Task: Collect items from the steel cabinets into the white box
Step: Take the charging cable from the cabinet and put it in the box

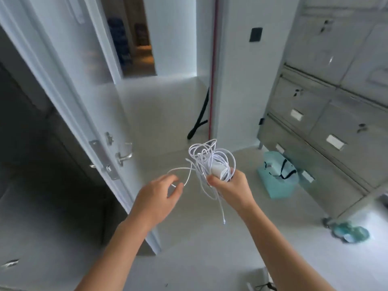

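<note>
Item: white cable bundle (204,162), charger (218,171) inside, left of steel cabinets (327,114). My right hand (231,186) grips it; left hand (159,192) pinches stray loop. I'd coil dangling tail in before boxing

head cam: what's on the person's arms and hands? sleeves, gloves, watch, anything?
Nothing worn that shows. The left forearm and right forearm are bare down to the frame's bottom edge, with no sleeve or cuff in view. The left hand and right hand are ungloved. No watch, band or ring is visible, though the frame is slightly soft for small details.
</note>
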The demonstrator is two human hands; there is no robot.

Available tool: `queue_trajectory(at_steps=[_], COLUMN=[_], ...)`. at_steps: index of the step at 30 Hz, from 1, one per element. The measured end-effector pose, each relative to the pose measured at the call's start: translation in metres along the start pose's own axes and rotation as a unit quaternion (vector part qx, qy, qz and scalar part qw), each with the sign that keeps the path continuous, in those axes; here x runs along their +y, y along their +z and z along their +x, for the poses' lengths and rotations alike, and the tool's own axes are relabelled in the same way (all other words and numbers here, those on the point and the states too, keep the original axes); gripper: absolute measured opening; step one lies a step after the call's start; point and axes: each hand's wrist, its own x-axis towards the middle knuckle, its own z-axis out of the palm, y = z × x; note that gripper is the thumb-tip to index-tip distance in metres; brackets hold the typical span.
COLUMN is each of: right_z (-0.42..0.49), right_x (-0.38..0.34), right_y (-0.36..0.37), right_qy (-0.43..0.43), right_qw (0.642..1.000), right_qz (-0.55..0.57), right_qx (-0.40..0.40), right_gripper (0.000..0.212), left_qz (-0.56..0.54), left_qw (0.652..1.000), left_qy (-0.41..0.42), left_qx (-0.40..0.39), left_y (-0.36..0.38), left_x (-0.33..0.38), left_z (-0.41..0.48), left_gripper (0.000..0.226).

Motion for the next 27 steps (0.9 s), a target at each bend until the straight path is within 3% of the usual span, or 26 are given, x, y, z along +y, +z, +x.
queue_trajectory(at_steps=[6, 11, 15, 19, 24, 27], right_z=[-0.015, -0.03, -0.037, -0.047, -0.054, -0.058], right_x=[0.038, 0.077, 0.104, 0.123, 0.14, 0.148], right_y=[-0.127, -0.206, -0.248, -0.284, -0.323, -0.34], right_qy=[0.011, 0.042, 0.061, 0.083, 0.116, 0.14], right_qw=[0.995, 0.989, 0.984, 0.975, 0.955, 0.939], right_qz=[-0.001, 0.017, 0.021, 0.03, -0.005, -0.028], right_qx=[0.1, 0.143, 0.164, 0.204, 0.273, 0.313], right_gripper=[0.011, 0.032, 0.024, 0.03, 0.037, 0.028], left_qz=[-0.02, -0.025, -0.003, 0.023, 0.085, 0.11], left_qw=[0.995, 0.989, 0.983, 0.97, 0.937, 0.915], left_qy=[0.085, 0.115, 0.14, 0.192, 0.288, 0.334], left_qx=[-0.048, -0.09, -0.12, -0.147, -0.179, -0.196], left_y=[0.069, 0.125, 0.16, 0.189, 0.226, 0.256], left_x=[0.102, 0.165, 0.199, 0.232, 0.271, 0.286], left_z=[0.036, 0.04, 0.048, 0.066, 0.091, 0.108], left_gripper=[0.044, 0.044, 0.048, 0.053, 0.06, 0.061])
